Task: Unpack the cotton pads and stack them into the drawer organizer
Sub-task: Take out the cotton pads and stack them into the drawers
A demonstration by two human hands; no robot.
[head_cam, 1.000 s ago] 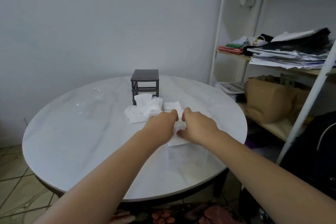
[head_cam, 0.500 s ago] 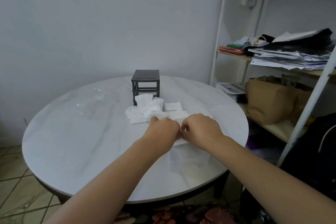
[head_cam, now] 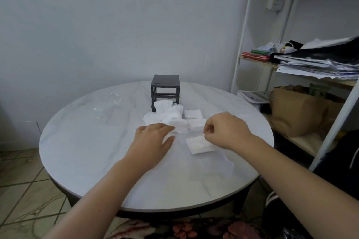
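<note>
The left hand lies palm down on the round surface. Its fingers are nearly straight, and the tips touch the near edge of the loose cotton pads heaped just in front of the dark drawer organizer. The right hand is curled, thumb and forefinger pinching the far right corner of the near pad stack. Two small stacks sit right of the heap, beyond that hand.

2 bare forearms, left hand, right hand
</note>
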